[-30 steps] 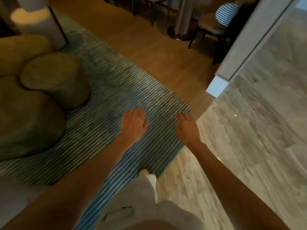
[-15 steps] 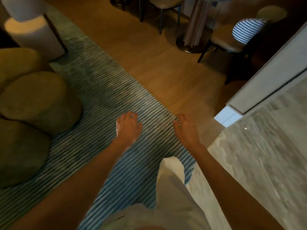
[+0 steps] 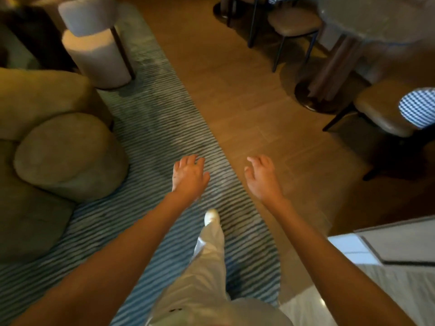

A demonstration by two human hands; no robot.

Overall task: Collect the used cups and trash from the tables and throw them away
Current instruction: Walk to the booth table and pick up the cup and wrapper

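My left hand [image 3: 188, 175], my right hand [image 3: 262, 177] — both slack-fingered, empty. Cups, trash: none visible. Round pale pedestal surface [image 3: 376, 17] at 1 o'clock — right hand nearer.

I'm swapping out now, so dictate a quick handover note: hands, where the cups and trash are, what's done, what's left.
Left hand: open, holding nothing, stretched forward over the striped rug.
Right hand: open, holding nothing, over the wood floor.
Cups and trash: none in view. A round table with chairs stands ahead on the right; its top is blurred, so I cannot tell what is on it.
Done: nothing visibly collected.
Left: probably check that table, gather cups and trash, find a bin.
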